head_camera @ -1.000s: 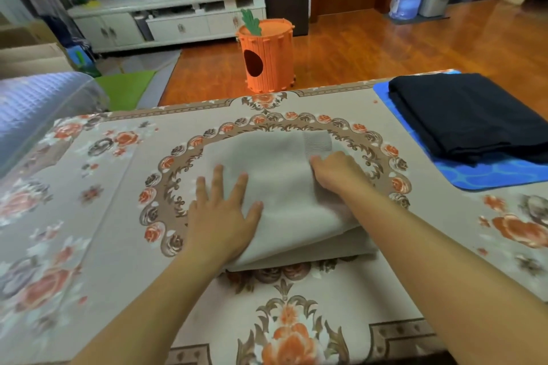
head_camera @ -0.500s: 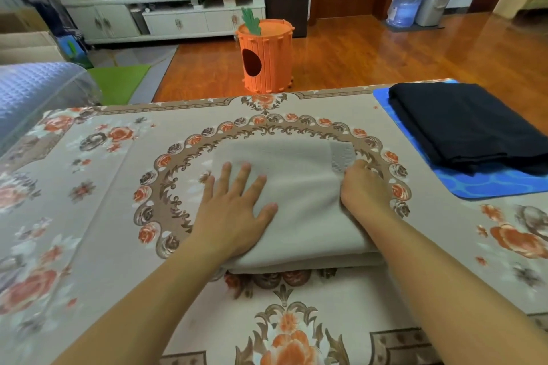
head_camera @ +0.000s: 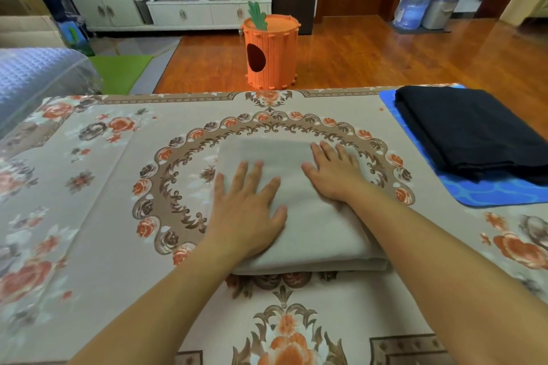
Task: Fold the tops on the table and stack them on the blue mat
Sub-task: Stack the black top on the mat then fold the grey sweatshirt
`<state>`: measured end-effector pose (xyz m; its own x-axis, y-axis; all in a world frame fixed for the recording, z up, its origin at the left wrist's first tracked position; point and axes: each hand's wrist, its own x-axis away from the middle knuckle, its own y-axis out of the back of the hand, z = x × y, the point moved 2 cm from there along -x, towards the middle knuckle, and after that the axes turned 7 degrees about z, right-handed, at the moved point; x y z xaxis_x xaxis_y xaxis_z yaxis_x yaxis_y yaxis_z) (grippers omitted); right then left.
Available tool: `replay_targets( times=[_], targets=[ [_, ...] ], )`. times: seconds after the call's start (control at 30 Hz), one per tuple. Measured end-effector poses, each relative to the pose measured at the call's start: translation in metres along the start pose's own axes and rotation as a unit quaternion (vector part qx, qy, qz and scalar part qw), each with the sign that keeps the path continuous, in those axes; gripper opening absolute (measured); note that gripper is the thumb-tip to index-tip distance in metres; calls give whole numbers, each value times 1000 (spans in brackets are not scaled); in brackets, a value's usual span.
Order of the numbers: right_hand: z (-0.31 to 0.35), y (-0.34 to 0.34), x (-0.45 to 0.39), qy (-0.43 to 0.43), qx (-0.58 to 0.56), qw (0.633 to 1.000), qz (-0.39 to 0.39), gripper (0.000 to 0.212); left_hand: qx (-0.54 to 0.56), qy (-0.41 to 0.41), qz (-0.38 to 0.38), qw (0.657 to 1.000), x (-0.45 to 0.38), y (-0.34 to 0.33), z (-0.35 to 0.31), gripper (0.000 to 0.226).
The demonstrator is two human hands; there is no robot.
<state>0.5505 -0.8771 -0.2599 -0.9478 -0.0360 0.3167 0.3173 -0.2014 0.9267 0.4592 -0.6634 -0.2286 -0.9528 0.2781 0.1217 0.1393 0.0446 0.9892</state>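
Note:
A beige top (head_camera: pixel 311 228) lies folded into a thick rectangle in the middle of the table (head_camera: pixel 89 216), over the floral ring of the cloth. My left hand (head_camera: pixel 247 210) presses flat on its left half with fingers spread. My right hand (head_camera: pixel 333 173) lies flat on its far right part, fingers straight. A black folded top (head_camera: pixel 474 130) rests on the blue mat (head_camera: pixel 498 195) at the table's right side.
Beyond the table's far edge stands an orange carrot-shaped bin (head_camera: pixel 271 53) on the wooden floor. A bluish quilted cover (head_camera: pixel 35 80) bulges at the left corner. A water jug (head_camera: pixel 412 3) and a metal bin (head_camera: pixel 439 10) stand far back right.
My right hand, curled on the top's right edge before, now lies flat with straight fingers on the cloth. My left hand stays pressed on the left half.

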Motion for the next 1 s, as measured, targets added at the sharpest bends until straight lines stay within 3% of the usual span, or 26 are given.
replay_targets(
  times=[0.07,0.1,0.2,0.27,0.4,0.47,0.57,0.63,0.7,0.77,0.83,0.9,0.97,1.0],
  targets=[
    [3,9,-6,5,24,1000,16,75,171,78,-40,981,24,4,19,67],
    [1,16,-12,4,40,999,27,78,262,137,-37,955,39,6,30,71],
    [3,41,-27,20,82,993,83,93,492,230,90,835,69,1,47,81],
    [8,54,-32,42,71,992,98,99,545,220,110,801,70,0,46,80],
    [1,63,-10,-1,67,995,71,87,436,201,124,869,31,23,83,85],
    [-5,54,20,-36,21,995,87,80,356,202,89,908,-2,48,115,89],
    [-7,18,79,-68,-91,990,86,81,185,192,-16,964,-42,61,127,70],
    [-2,-6,114,-76,-100,987,103,79,74,147,-28,986,-49,40,93,59],
    [-2,-8,130,-93,-57,987,116,83,65,108,3,992,-32,8,53,61],
    [4,11,130,-78,-50,993,66,91,45,86,9,995,-2,-22,35,62],
    [24,36,125,-1,-97,994,-57,83,25,75,-17,997,20,-39,42,64],
    [45,45,104,96,-125,968,-194,69,46,69,-22,996,21,-42,57,65],
    [56,26,73,127,-49,973,-187,68,73,59,-15,995,18,-41,63,64],
    [55,6,57,117,-5,984,-134,72,90,56,-23,994,19,-40,63,63]
  ],
)
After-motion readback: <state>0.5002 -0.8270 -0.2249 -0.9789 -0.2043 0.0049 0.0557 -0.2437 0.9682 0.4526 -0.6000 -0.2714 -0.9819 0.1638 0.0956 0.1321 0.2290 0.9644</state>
